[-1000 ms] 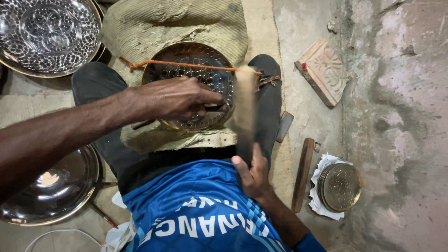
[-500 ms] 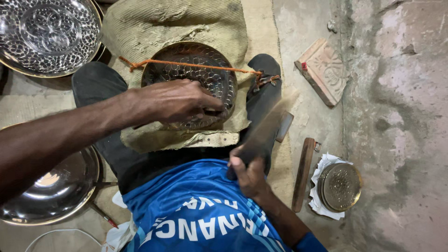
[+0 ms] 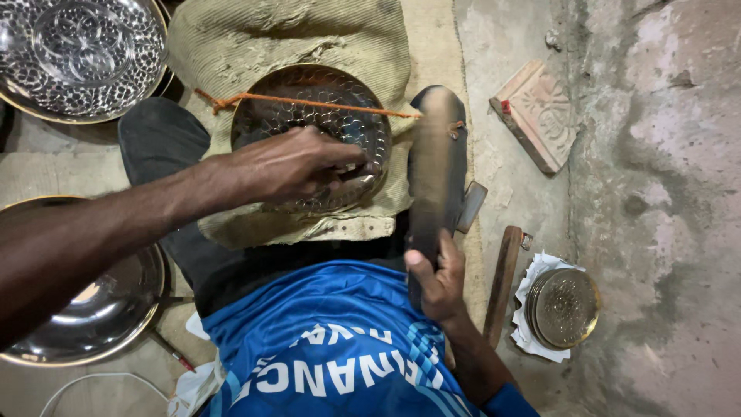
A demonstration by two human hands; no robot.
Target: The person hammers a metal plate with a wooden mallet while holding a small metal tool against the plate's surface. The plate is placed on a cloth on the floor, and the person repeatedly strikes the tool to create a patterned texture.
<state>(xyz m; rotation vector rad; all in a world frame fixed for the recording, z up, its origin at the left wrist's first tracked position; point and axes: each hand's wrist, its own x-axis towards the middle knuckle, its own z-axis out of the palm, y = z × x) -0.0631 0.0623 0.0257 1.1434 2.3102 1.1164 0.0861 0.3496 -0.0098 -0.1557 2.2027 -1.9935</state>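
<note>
Raised since a moment ago, the blurred mallet – right hand gripping it – left hand pinching something small on the embossed dish

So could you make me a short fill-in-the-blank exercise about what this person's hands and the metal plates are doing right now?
1. The left hand rests on the round patterned metal plate, which lies on a ____ cloth.
2. The right hand grips a dark ____ tool.
3. An ____ string crosses the plate.
4. The small round brass dish sits on white ____.

Missing words: burlap; wooden; orange; paper
</note>
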